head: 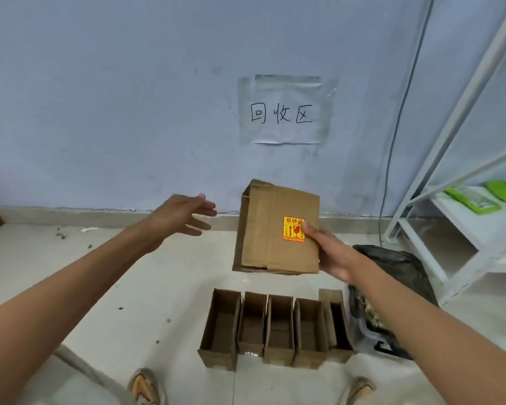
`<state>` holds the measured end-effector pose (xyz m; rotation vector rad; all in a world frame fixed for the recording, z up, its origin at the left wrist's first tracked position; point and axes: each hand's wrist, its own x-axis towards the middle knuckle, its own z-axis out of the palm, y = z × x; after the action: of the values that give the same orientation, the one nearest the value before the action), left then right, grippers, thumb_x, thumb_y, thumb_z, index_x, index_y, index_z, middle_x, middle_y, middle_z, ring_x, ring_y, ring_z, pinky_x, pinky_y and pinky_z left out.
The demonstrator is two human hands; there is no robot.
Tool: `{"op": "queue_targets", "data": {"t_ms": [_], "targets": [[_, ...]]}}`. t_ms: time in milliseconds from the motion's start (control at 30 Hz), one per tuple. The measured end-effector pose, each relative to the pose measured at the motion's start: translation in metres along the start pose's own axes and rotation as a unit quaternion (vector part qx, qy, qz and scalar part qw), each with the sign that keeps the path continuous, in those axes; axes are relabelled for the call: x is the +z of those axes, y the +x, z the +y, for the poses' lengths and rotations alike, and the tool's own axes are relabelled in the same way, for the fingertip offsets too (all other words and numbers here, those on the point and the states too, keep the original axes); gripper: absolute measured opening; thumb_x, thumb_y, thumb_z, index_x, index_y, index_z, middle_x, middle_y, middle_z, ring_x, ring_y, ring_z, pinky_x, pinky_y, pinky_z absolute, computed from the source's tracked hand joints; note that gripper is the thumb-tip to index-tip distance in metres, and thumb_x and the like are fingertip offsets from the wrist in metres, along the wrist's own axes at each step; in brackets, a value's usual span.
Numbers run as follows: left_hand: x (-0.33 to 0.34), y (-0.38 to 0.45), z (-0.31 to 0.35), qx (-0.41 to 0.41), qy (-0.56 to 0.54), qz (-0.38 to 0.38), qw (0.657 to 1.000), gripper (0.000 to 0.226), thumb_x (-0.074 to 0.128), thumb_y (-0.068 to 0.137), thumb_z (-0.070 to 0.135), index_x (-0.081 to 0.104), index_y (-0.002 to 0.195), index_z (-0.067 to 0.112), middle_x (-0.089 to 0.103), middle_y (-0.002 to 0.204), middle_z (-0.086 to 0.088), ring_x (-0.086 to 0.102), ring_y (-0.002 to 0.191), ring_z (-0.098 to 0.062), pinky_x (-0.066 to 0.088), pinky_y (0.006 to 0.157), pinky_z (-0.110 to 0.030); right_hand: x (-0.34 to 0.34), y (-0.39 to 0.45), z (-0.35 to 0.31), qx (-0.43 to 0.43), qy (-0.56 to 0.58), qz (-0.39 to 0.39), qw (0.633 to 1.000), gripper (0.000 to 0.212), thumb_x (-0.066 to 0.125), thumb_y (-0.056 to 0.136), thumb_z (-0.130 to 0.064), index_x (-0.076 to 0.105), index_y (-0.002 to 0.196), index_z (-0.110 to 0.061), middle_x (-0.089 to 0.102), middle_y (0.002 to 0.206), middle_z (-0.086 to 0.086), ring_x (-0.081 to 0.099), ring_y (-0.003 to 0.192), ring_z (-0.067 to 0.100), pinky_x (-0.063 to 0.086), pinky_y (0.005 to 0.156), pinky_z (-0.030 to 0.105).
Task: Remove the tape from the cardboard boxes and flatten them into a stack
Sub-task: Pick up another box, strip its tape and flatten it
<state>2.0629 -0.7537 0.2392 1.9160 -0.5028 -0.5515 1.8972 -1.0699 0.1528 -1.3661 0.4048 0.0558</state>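
Note:
My right hand (327,252) grips a brown cardboard box (269,229) by its right edge, thumb on a yellow and red fragile sticker (293,228). The box is held upright in the air above the floor, its flaps closed. My left hand (184,214) is open, fingers spread, a short way left of the box and not touching it. On the floor below stands a row of several open-topped cardboard boxes (275,328), side by side.
A black plastic bag (392,287) lies right of the row. A white metal shelf (465,223) with green packets stands at the right. A paper sign (281,112) is taped to the blue wall. My shoes (143,387) show at the bottom.

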Motion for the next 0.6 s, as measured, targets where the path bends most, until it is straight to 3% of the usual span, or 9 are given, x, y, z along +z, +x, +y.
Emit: {"op": "queue_targets", "data": {"t_ms": [67, 133, 233, 300, 367, 467, 600], "targets": [[-0.004, 0.011, 0.008, 0.032, 0.022, 0.031, 0.999, 0.040, 0.047, 0.107, 0.052, 0.069, 0.126, 0.025, 0.073, 0.126, 0.009, 0.073, 0.109, -0.018, 0.057, 0.099, -0.040, -0.017, -0.003, -0.018, -0.008, -0.175, -0.001, 0.985, 0.099, 0.091, 0.067, -0.064, 0.043, 0.148, -0.034, 0.078, 0.115, -0.006, 0.076, 0.108, 0.017, 0.063, 0.091, 0.044], [0.002, 0.019, 0.013, 0.075, 0.061, 0.010, 0.995, 0.040, 0.052, 0.102, 0.059, 0.066, 0.131, 0.035, 0.067, 0.133, 0.017, 0.067, 0.119, -0.008, 0.052, 0.103, -0.033, -0.025, -0.005, -0.028, -0.023, -0.284, -0.011, 0.959, 0.102, 0.093, 0.067, -0.060, 0.036, 0.149, -0.041, 0.079, 0.107, -0.002, 0.078, 0.099, 0.015, 0.065, 0.081, 0.037], [0.028, 0.026, 0.016, 0.114, 0.169, -0.081, 0.976, 0.075, 0.061, 0.082, 0.083, 0.047, 0.148, 0.050, 0.050, 0.144, 0.035, 0.049, 0.129, 0.013, 0.042, 0.102, -0.022, -0.020, -0.005, -0.035, -0.058, -0.371, -0.039, 0.926, 0.117, 0.094, 0.064, -0.063, 0.024, 0.156, -0.046, 0.069, 0.113, -0.003, 0.074, 0.095, 0.003, 0.061, 0.073, 0.022], [0.051, 0.030, 0.012, 0.118, 0.210, -0.162, 0.957, 0.089, 0.070, 0.068, 0.088, 0.035, 0.147, 0.063, 0.045, 0.140, 0.041, 0.049, 0.130, 0.009, 0.047, 0.101, -0.022, -0.014, -0.006, -0.037, -0.091, -0.406, -0.046, 0.908, 0.123, 0.093, 0.060, -0.069, 0.016, 0.155, -0.055, 0.059, 0.123, -0.007, 0.069, 0.101, 0.000, 0.059, 0.078, 0.020], [0.068, 0.041, 0.003, 0.134, 0.248, -0.199, 0.939, 0.101, 0.082, 0.064, 0.080, 0.031, 0.149, 0.058, 0.049, 0.140, 0.031, 0.055, 0.126, -0.001, 0.055, 0.097, -0.026, -0.009, -0.004, -0.037, -0.126, -0.427, -0.039, 0.895, 0.127, 0.094, 0.057, -0.069, 0.011, 0.153, -0.062, 0.054, 0.128, -0.010, 0.066, 0.108, 0.003, 0.057, 0.086, 0.022], [0.072, 0.056, -0.005, 0.145, 0.307, -0.140, 0.930, 0.119, 0.083, 0.061, 0.075, 0.026, 0.158, 0.036, 0.046, 0.144, 0.018, 0.053, 0.125, -0.008, 0.054, 0.100, -0.032, -0.006, 0.001, -0.035, -0.164, -0.453, -0.026, 0.876, 0.133, 0.097, 0.054, -0.065, 0.009, 0.154, -0.060, 0.051, 0.138, -0.010, 0.058, 0.122, 0.003, 0.055, 0.099, 0.032], [0.070, 0.077, -0.002, 0.189, 0.389, -0.074, 0.898, 0.118, 0.076, 0.056, 0.085, 0.033, 0.153, 0.036, 0.050, 0.139, 0.017, 0.053, 0.121, -0.009, 0.047, 0.098, -0.029, -0.010, 0.013, -0.036, -0.174, -0.417, -0.018, 0.892, 0.126, 0.086, 0.061, -0.078, 0.004, 0.156, -0.060, 0.034, 0.159, -0.014, 0.038, 0.147, 0.004, 0.040, 0.119, 0.040]]}}
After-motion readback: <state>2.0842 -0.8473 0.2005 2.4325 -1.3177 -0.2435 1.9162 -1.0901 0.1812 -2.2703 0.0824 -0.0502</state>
